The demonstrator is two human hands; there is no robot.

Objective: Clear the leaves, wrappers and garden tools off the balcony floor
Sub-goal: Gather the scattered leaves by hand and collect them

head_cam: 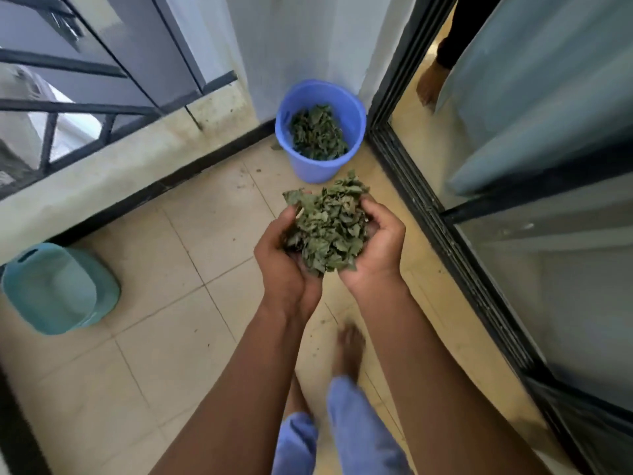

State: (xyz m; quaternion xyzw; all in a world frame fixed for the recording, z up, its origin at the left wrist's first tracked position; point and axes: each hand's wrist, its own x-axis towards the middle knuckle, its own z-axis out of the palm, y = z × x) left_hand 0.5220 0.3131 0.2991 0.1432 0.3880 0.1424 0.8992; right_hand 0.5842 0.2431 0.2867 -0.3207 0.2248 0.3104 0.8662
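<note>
A heap of dry green leaves sits cupped between both my hands at the middle of the view, above the tiled floor. My left hand curls round the heap's left side and my right hand curls round its right side. A blue bucket stands in the far corner just beyond my hands, with more leaves lying in its bottom. Small leaf crumbs speckle the tiles near my bare feet.
A teal basin lies at the left by the low balcony wall and its railing. A sliding glass door with a black track runs along the right. Another person's foot shows inside the doorway.
</note>
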